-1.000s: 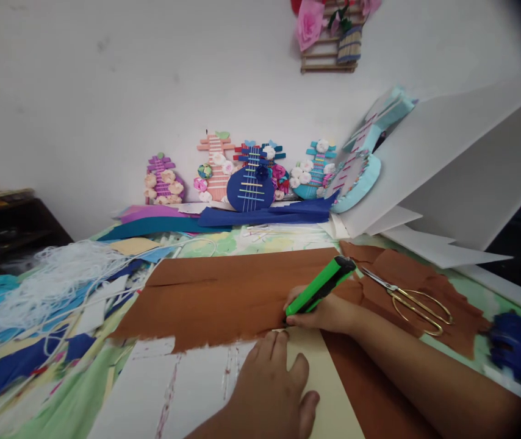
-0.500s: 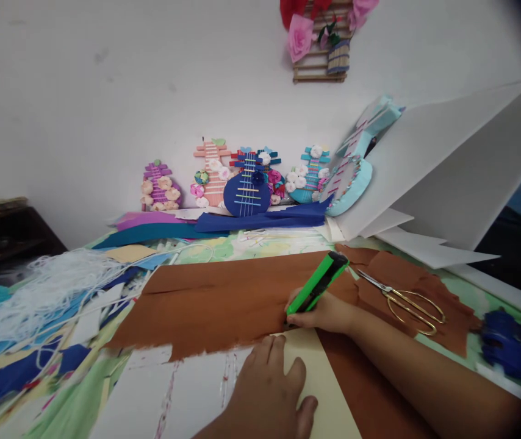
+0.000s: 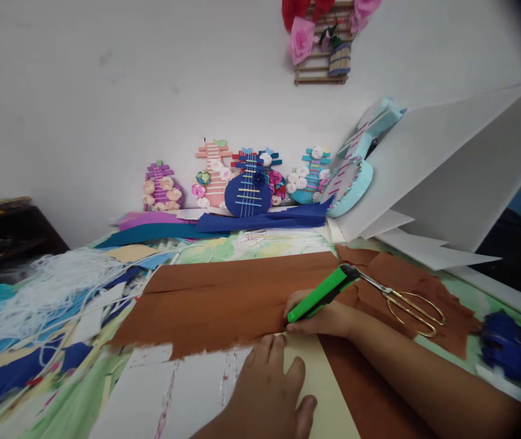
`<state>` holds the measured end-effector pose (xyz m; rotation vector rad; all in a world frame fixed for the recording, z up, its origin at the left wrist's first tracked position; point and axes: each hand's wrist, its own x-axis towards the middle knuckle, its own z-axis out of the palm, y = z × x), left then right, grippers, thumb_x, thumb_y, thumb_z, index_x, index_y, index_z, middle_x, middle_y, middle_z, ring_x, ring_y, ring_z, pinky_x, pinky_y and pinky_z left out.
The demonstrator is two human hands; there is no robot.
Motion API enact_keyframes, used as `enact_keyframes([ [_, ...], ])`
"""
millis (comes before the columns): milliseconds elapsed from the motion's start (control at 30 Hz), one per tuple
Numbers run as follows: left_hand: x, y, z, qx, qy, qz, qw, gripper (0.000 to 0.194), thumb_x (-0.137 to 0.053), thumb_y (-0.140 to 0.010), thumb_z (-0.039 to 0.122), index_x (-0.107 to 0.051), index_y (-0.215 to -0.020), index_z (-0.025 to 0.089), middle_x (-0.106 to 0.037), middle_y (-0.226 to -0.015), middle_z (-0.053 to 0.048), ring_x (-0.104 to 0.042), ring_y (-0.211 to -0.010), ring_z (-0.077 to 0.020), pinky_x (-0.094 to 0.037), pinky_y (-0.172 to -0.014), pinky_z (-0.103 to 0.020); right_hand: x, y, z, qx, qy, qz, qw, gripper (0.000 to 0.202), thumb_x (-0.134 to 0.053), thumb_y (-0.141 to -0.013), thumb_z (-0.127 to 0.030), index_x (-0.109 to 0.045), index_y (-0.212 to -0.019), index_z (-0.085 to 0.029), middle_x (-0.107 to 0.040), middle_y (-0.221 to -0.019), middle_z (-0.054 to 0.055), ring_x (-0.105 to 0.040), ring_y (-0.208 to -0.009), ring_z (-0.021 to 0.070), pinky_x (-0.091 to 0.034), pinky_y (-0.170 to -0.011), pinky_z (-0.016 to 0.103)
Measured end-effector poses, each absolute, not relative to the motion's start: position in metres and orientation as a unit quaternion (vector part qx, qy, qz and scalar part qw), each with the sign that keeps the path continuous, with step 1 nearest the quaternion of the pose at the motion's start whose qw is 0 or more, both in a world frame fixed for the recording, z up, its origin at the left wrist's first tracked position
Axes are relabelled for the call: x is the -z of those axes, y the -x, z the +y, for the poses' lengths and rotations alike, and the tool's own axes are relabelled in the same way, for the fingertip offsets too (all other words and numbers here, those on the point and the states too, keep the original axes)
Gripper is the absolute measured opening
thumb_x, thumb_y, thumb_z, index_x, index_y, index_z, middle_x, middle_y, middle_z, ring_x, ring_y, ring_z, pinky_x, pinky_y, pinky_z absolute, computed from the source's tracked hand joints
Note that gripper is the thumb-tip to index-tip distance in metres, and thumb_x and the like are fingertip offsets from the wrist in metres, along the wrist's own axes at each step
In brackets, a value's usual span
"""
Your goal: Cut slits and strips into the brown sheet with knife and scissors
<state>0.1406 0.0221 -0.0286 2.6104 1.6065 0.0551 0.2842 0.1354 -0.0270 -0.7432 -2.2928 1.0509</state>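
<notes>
My right hand (image 3: 327, 317) grips a green utility knife (image 3: 322, 296) with a black end, tilted up to the right. Its tip is hidden by my fingers, close to the top edge of a cream card sheet (image 3: 324, 378). Flat on that sheet and on a white board (image 3: 196, 390) lies my left hand (image 3: 269, 384), its fingers spread. Brown paper (image 3: 224, 292) stretches out beyond both hands, with a ragged near edge over the board. More of it shows to the right of the card.
Gold-handled scissors (image 3: 411, 305) lie on brown scraps at the right, near a blue object (image 3: 507, 344). Tangled white cord (image 3: 54, 286) and coloured strips cover the left. Decorated paper lutes (image 3: 247, 189) stand along the wall, with white boards (image 3: 429, 158) leaning at the right.
The utility knife has tipped lower, its black end swinging right and down. My right hand has turned slightly with it, while my left hand stays in place.
</notes>
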Motion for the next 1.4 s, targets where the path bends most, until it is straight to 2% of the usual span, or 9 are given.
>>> enact_keyframes([
  [200, 0.0304, -0.1381, 0.0236, -0.014, -0.856, 0.516, 0.039, 0.043, -0.042, -0.077, 0.044, -0.054, -0.106, 0.014, -0.04, -0.123, -0.02, -0.036, -0.11, -0.0362, -0.031, -0.087, -0.051, 0.0314, -0.2836, 0.1357, -0.393, 0.316, -0.825, 0.253, 0.015, -0.062, -0.062, -0.029, -0.057, -0.068, -0.016, -0.056, -0.065, -0.001, -0.053, -0.061, 0.0118, -0.044, -0.055, 0.022],
  [333, 0.0341, -0.1372, 0.0242, -0.03, -0.858, 0.512, 0.03, 0.042, -0.042, -0.077, 0.044, -0.054, -0.105, 0.014, -0.041, -0.122, -0.019, -0.037, -0.109, -0.0357, -0.031, -0.087, -0.051, 0.0302, -0.2835, 0.1347, -0.397, 0.333, -0.813, 0.264, 0.012, -0.062, -0.061, -0.025, -0.055, -0.066, -0.016, -0.055, -0.065, -0.001, -0.052, -0.061, 0.0115, -0.043, -0.056, 0.022],
  [500, 0.0366, -0.1372, 0.0235, -0.036, -0.859, 0.51, 0.031, 0.042, -0.043, -0.077, 0.044, -0.054, -0.104, 0.014, -0.041, -0.123, -0.018, -0.036, -0.11, -0.0354, -0.03, -0.087, -0.051, 0.0283, -0.2834, 0.1346, -0.411, 0.33, -0.808, 0.262, 0.012, -0.06, -0.062, -0.025, -0.053, -0.064, -0.016, -0.054, -0.064, -0.001, -0.052, -0.059, 0.0106, -0.042, -0.053, 0.021],
  [767, 0.0359, -0.139, 0.0228, -0.021, -0.851, 0.523, 0.035, 0.043, -0.042, -0.077, 0.044, -0.054, -0.105, 0.014, -0.04, -0.124, -0.019, -0.035, -0.11, -0.0361, -0.029, -0.087, -0.052, 0.0325, -0.2817, 0.1379, -0.361, 0.289, -0.847, 0.262, 0.008, -0.059, -0.059, -0.018, -0.051, -0.062, -0.016, -0.052, -0.06, -0.003, -0.048, -0.056, 0.0092, -0.04, -0.052, 0.02],
  [967, 0.0359, -0.1393, 0.0233, -0.02, -0.856, 0.516, 0.029, 0.043, -0.042, -0.077, 0.044, -0.054, -0.105, 0.014, -0.041, -0.123, -0.018, -0.036, -0.111, -0.0352, -0.03, -0.087, -0.051, 0.032, -0.2828, 0.1356, -0.395, 0.32, -0.819, 0.268, 0.009, -0.059, -0.06, -0.019, -0.052, -0.065, -0.016, -0.051, -0.061, -0.002, -0.049, -0.057, 0.0093, -0.041, -0.053, 0.02],
  [1100, 0.0354, -0.1387, 0.0241, -0.019, -0.855, 0.517, 0.027, 0.043, -0.042, -0.077, 0.045, -0.054, -0.104, 0.014, -0.042, -0.122, -0.018, -0.036, -0.11, -0.0354, -0.03, -0.086, -0.051, 0.0298, -0.2832, 0.134, -0.424, 0.315, -0.797, 0.293, 0.022, -0.062, -0.057, -0.018, -0.052, -0.078, -0.017, -0.053, -0.068, -0.002, -0.051, -0.061, 0.0098, -0.042, -0.056, 0.021],
  [1233, 0.0366, -0.1375, 0.0253, -0.018, -0.858, 0.512, 0.023, 0.044, -0.044, -0.076, 0.046, -0.054, -0.105, 0.015, -0.042, -0.122, -0.017, -0.037, -0.109, -0.0355, -0.031, -0.085, -0.051, 0.0274, -0.2853, 0.1344, -0.439, 0.305, -0.801, 0.27, 0.017, -0.064, -0.058, -0.024, -0.051, -0.067, -0.016, -0.053, -0.062, -0.002, -0.051, -0.057, 0.0096, -0.042, -0.051, 0.021],
  [1400, 0.0374, -0.1377, 0.0256, -0.016, -0.855, 0.517, 0.02, 0.044, -0.042, -0.077, 0.046, -0.054, -0.105, 0.014, -0.04, -0.124, -0.018, -0.035, -0.111, -0.0357, -0.03, -0.087, -0.051, 0.0279, -0.288, 0.1361, -0.44, 0.312, -0.797, 0.273, 0.019, -0.066, -0.058, -0.026, -0.053, -0.068, -0.016, -0.053, -0.063, -0.002, -0.051, -0.059, 0.0098, -0.042, -0.053, 0.021],
])
